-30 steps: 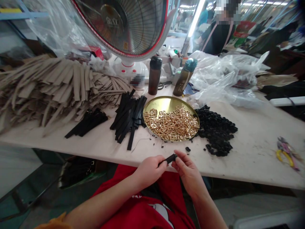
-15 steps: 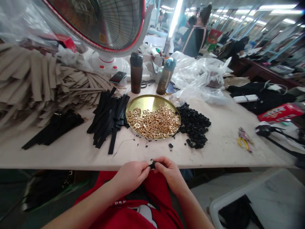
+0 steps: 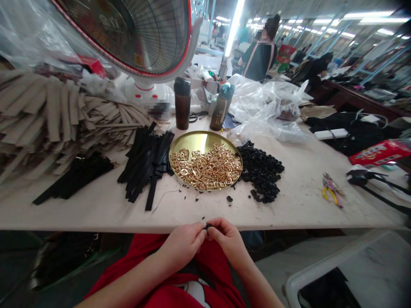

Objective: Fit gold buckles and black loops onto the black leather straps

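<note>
At the table's front edge, above my lap, both hands are together on a small black piece (image 3: 208,226), mostly hidden by my fingers. It resembles the small black loops (image 3: 261,171) heaped on the table to the right. My left hand (image 3: 188,241) pinches it from the left, thumb against forefinger. From the right, my right hand (image 3: 224,235) grips it with thumb and curled fingers. Beyond my hands stands a round gold tray (image 3: 205,137) holding many gold metal buckles (image 3: 208,169). Flat black straps (image 3: 144,162) lie in a pile left of the tray.
Pliers (image 3: 332,192) lie at the right. A second bundle of black straps (image 3: 75,177) and beige strips (image 3: 58,111) fill the left. Two bottles (image 3: 182,105), a fan (image 3: 138,38) and plastic bags (image 3: 257,102) stand behind. A white bin (image 3: 292,278) is below right.
My hands have drawn slightly closer together, and less of the black piece shows between them. The whole view has shifted a little. Tray and piles are otherwise unchanged.
</note>
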`<state>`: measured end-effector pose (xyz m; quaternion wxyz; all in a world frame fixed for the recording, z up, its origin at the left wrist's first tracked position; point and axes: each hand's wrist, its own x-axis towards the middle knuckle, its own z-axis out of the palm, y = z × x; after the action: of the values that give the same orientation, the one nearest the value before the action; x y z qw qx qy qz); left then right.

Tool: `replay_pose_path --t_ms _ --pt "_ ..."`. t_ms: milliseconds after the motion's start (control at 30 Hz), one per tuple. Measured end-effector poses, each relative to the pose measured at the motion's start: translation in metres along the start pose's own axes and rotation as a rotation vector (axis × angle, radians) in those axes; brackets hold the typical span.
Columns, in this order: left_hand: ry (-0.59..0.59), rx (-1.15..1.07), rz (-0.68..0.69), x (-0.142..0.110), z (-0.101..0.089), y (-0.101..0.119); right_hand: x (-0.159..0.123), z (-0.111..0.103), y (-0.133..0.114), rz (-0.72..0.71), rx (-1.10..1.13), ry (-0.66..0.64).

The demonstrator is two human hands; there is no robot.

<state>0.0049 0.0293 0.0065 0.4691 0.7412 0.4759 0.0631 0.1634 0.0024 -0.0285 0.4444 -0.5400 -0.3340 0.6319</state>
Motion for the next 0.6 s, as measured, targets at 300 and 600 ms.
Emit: replay_pose_path --t_ms 300,600 --pt "-0.007 -0.029 -0.001 -0.014 -0.01 -0.003 -0.006 0.016 0.015 0.07 0.283 0.016" --pt "0.116 -0.337 -0.022 -0.005 -0.016 -0.014 0.009 0.031 0.005 0.038 0.097 -0.068"
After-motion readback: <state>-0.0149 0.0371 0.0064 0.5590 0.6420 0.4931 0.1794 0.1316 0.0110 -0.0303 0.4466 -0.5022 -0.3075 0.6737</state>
